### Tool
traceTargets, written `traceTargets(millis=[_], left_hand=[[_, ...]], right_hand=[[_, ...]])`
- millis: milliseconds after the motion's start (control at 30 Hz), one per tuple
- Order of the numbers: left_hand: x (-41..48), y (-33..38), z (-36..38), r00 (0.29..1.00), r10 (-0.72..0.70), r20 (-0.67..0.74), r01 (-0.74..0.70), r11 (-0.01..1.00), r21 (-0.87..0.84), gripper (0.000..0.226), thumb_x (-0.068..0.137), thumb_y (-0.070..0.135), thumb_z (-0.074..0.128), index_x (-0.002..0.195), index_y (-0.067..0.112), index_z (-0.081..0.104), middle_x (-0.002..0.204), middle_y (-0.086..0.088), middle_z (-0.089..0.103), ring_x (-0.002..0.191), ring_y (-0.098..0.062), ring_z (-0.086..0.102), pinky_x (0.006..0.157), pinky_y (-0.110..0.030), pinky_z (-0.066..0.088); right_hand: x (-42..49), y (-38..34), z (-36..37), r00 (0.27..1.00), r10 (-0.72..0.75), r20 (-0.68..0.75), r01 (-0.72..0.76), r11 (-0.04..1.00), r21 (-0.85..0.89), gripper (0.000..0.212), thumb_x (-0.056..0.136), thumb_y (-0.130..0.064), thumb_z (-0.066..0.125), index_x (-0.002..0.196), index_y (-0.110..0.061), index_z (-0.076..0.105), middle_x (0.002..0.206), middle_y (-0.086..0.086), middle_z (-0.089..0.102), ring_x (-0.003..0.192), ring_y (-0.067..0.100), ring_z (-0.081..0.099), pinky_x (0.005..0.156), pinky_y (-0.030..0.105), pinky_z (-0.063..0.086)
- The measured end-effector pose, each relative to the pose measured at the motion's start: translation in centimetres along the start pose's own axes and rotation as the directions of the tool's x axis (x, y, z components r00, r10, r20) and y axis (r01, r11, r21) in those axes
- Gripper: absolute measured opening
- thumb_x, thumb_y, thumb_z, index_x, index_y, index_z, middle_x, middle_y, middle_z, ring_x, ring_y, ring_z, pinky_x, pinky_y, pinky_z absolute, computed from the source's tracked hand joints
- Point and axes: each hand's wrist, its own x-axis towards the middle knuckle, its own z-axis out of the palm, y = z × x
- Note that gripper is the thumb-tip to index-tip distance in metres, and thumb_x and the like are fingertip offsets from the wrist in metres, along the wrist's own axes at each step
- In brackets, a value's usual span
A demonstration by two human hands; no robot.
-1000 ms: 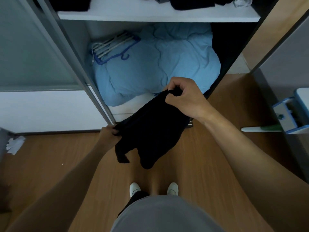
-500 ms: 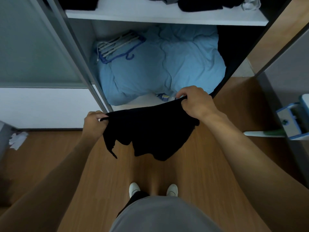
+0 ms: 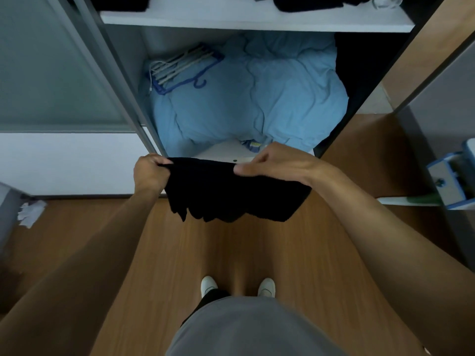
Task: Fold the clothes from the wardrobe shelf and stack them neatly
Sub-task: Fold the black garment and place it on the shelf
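A black garment (image 3: pixel 231 194) hangs in the air in front of the open wardrobe, stretched flat by its top edge. My left hand (image 3: pixel 151 173) grips its left corner in a fist. My right hand (image 3: pixel 277 163) pinches the top edge right of the middle, and the cloth's right part droops under my forearm. The white wardrobe shelf (image 3: pixel 257 20) runs across the top of the view, with dark clothes (image 3: pixel 308 2) lying on it, partly cut off by the frame.
Below the shelf a light blue duvet (image 3: pixel 257 98) fills the compartment, with several hangers (image 3: pixel 180 65) on it. A sliding door frame (image 3: pixel 118 80) stands left. Crumpled paper (image 3: pixel 32 211) lies on the wooden floor (image 3: pixel 244 253). A blue-white object (image 3: pixel 452 181) juts in at right.
Both hands have spread apart and levelled, pulling the bunched black garment out flat along its top edge. It now hangs shorter and wider.
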Motion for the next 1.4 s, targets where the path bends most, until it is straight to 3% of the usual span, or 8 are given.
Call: traceTargets(millis=[167,300,500,667,933,1100,1267,1400], left_hand=[[-0.4,1.2,0.8,0.994,-0.108,-0.029,0.107,0.994,-0.027,0.036,0.08,-0.005,0.057,0.068,0.026,0.071,0.083,-0.001,0.072,0.09,-0.023,0.069,0.09,-0.031,0.055],[-1.1,2.3,1.8,0.983,-0.186,-0.007,0.185,0.981,-0.06,0.028,0.08,0.0,0.055,0.08,0.02,0.075,0.096,-0.005,0.074,0.094,-0.025,0.067,0.093,-0.036,0.055],[-2.6,4.4,4.0,0.949,-0.279,0.148,0.306,0.926,-0.221,0.036,0.088,-0.003,0.038,0.074,0.021,0.059,0.075,-0.003,0.061,0.034,-0.003,0.057,0.036,-0.013,0.041],[-3.3,5.2,4.8,0.924,-0.311,0.222,0.364,0.895,-0.259,0.035,0.091,-0.002,0.037,0.076,0.021,0.058,0.073,-0.003,0.059,0.042,-0.005,0.058,0.037,-0.014,0.046],[-5.9,7.2,6.6,0.886,-0.12,0.448,0.302,0.881,-0.363,0.021,0.093,-0.002,0.054,0.088,0.017,0.061,0.087,-0.008,0.065,0.072,-0.018,0.06,0.061,-0.025,0.05],[-8.6,6.6,7.3,0.766,-0.033,0.643,0.488,0.681,-0.546,0.019,0.095,0.004,0.06,0.111,0.014,0.061,0.108,-0.003,0.074,0.094,-0.019,0.071,0.078,-0.028,0.057],[-10.2,4.8,7.7,0.799,-0.068,0.597,0.382,0.824,-0.419,0.023,0.101,0.009,0.05,0.115,-0.001,0.065,0.107,-0.016,0.068,0.094,-0.026,0.064,0.085,-0.035,0.05],[-11.1,3.9,7.7,0.751,-0.006,0.661,0.382,0.819,-0.427,0.034,0.106,0.026,0.041,0.121,0.005,0.063,0.092,0.0,0.076,0.089,-0.014,0.07,0.072,-0.021,0.055]], right_hand=[[-0.3,-0.8,0.6,0.986,-0.045,0.158,0.098,0.935,-0.342,0.011,0.085,-0.035,0.072,0.091,-0.028,0.078,0.066,-0.015,0.066,0.061,0.002,0.06,0.055,0.02,0.045],[-0.8,-1.2,0.4,0.976,-0.061,0.207,0.127,0.938,-0.322,0.021,0.088,-0.018,0.067,0.103,-0.026,0.077,0.071,-0.016,0.064,0.057,-0.002,0.057,0.048,0.009,0.041],[-0.8,-0.5,0.9,0.978,0.007,0.209,0.026,0.987,-0.156,0.026,0.079,-0.009,0.06,0.091,-0.024,0.078,0.07,-0.013,0.07,0.058,0.002,0.059,0.053,0.017,0.044],[-0.7,0.6,2.2,0.956,0.089,0.279,-0.131,0.982,0.134,0.031,0.068,0.005,0.046,0.086,0.002,0.071,0.065,0.008,0.055,0.052,0.021,0.05,0.047,0.02,0.034],[-0.2,0.8,3.2,0.928,0.005,0.372,-0.168,0.898,0.407,0.047,0.072,0.01,0.04,0.101,-0.004,0.074,0.06,0.004,0.056,0.04,0.01,0.05,0.037,0.014,0.036],[0.3,1.8,3.2,0.942,0.016,0.334,-0.21,0.806,0.553,0.059,0.064,0.003,0.045,0.106,-0.023,0.077,0.069,0.004,0.063,0.053,0.013,0.058,0.043,0.018,0.043],[0.3,2.9,3.1,0.935,0.03,0.353,-0.265,0.719,0.643,0.061,0.072,0.008,0.037,0.098,-0.026,0.08,0.079,0.006,0.073,0.064,0.016,0.067,0.051,0.022,0.053],[0.4,3.1,2.6,0.948,0.069,0.311,-0.281,0.638,0.717,0.056,0.075,0.009,0.038,0.092,-0.022,0.081,0.084,0.007,0.076,0.069,0.018,0.072,0.06,0.029,0.06]])
